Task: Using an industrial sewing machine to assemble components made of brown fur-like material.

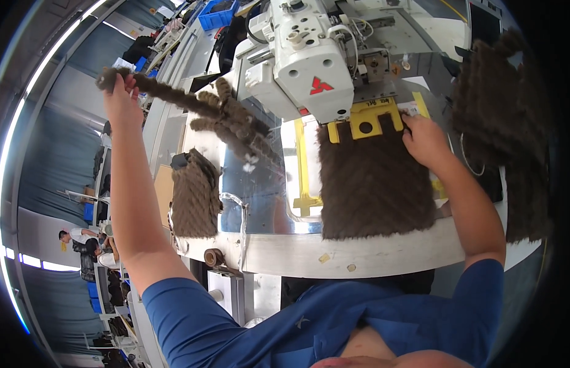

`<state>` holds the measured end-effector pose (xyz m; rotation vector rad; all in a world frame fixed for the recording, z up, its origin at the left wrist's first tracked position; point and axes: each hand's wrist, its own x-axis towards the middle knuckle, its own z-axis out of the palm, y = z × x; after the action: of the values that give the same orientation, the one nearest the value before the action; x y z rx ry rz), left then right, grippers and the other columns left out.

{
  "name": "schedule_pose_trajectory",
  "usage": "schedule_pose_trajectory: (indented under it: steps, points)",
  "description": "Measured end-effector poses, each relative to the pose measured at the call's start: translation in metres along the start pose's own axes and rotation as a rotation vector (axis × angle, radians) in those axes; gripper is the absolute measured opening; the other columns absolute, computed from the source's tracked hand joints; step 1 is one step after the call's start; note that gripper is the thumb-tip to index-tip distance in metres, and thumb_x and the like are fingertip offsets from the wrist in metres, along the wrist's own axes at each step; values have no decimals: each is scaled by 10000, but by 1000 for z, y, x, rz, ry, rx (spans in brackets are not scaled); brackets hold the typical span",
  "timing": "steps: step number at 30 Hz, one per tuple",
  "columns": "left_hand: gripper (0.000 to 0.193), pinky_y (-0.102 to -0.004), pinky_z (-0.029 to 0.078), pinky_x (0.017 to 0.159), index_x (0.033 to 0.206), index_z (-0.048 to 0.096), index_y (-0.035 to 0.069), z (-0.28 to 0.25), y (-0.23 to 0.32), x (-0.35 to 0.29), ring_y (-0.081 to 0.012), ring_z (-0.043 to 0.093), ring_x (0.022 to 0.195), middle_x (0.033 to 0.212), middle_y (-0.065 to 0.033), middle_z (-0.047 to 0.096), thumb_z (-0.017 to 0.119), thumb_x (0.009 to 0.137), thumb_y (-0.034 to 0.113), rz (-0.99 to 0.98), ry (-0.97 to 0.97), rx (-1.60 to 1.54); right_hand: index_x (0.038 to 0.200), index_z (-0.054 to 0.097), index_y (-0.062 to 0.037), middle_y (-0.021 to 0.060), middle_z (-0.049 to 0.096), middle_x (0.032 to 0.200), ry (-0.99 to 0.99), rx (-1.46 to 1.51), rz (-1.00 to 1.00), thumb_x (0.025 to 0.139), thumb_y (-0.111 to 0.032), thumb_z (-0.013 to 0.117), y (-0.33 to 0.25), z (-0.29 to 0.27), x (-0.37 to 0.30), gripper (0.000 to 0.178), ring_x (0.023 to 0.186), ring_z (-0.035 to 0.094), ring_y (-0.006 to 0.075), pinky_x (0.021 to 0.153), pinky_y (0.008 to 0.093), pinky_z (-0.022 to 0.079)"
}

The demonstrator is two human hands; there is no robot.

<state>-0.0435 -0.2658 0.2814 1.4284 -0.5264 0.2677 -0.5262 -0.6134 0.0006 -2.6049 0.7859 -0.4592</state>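
Note:
My left hand (120, 98) is raised at the far left, its fingers closed round the end of a long, thin brown furry strip (174, 97). The strip runs back to a heap of similar furry strips (242, 122) on the table. A brown furry panel (377, 184) lies under the head of a white sewing machine (309, 61), beneath a yellow template plate (365, 127) with a round hole. At the panel's upper right corner my right hand (427, 141) grips its edge beside the plate; some fingertips are hidden.
A stack of furry pieces (196, 196) lies on the table's left. More brown furry pieces (496, 98) hang at the right. A brown tape roll (214, 257) is by the front edge. A blue crate (217, 15) stands behind; people (82, 235) sit far left.

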Motion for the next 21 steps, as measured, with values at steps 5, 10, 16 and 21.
schedule_pose_trajectory:
  steps: [5,10,16,21]
  points:
    - [185,-295,497,833,1129,714,83,30,14,-43,-134,634,845,901,2,670,702,1011,226,239,-55,289,1259,679,-7,240,684,1103,9,-12,24,893,-126,645,-8,-7,0,387,1013,647,465,900,532,527]
    - [212,-439,546,857,1068,705,53,83,6,-182,-359,686,934,1080,-140,725,700,857,32,759,-321,753,1309,648,1,188,677,1147,-30,195,-28,931,-208,703,-41,-50,-16,435,932,680,332,858,427,556]
    - [342,-419,490,912,1133,697,43,152,-29,-356,-276,653,989,1061,-96,664,649,813,155,1029,-860,591,1428,534,0,88,681,1113,-420,1023,-76,993,-281,720,-87,-68,-50,551,992,650,136,885,307,537]
    - [421,-428,490,918,1138,676,58,174,-67,-388,-306,654,1011,1066,-95,669,775,734,115,799,-878,502,1177,698,-3,209,740,1035,-344,485,-32,868,-100,743,-78,-75,-42,327,971,726,346,850,377,560]
